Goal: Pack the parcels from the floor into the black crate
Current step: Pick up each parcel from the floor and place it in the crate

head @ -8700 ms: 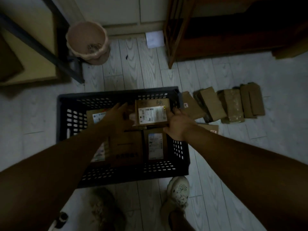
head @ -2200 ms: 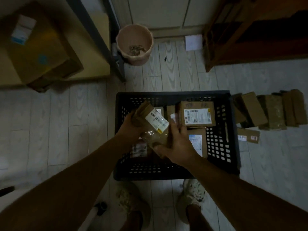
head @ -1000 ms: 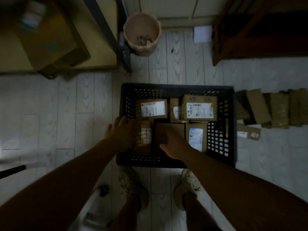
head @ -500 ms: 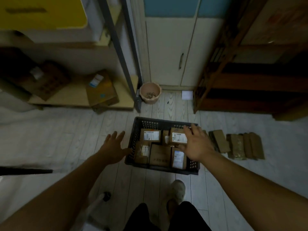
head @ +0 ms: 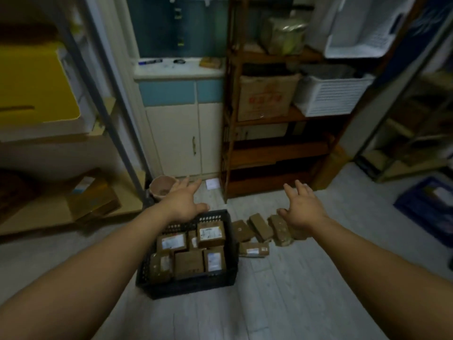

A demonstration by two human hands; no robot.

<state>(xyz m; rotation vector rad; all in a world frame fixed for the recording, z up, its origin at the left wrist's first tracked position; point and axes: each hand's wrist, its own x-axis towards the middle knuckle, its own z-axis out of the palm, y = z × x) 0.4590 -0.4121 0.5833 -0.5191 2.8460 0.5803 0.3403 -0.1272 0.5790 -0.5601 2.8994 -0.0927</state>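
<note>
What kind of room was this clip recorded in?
Probably a home storage or utility room: wooden shelves holding a cardboard box and white baskets, a small cabinet, and parcels on the floor.

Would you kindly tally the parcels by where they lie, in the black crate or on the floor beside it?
Parcels in the black crate: 6, e.g.
Parcels on the floor: 5, e.g.; one partly hidden by the right hand
Total: 11

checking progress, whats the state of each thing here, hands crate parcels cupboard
left hand: open, empty, above the crate's far rim
right hand: open, empty, above the floor parcels
black crate: on the floor, part filled with parcels
floor parcels: unpacked, right of the crate
cupboard doors: shut
</note>
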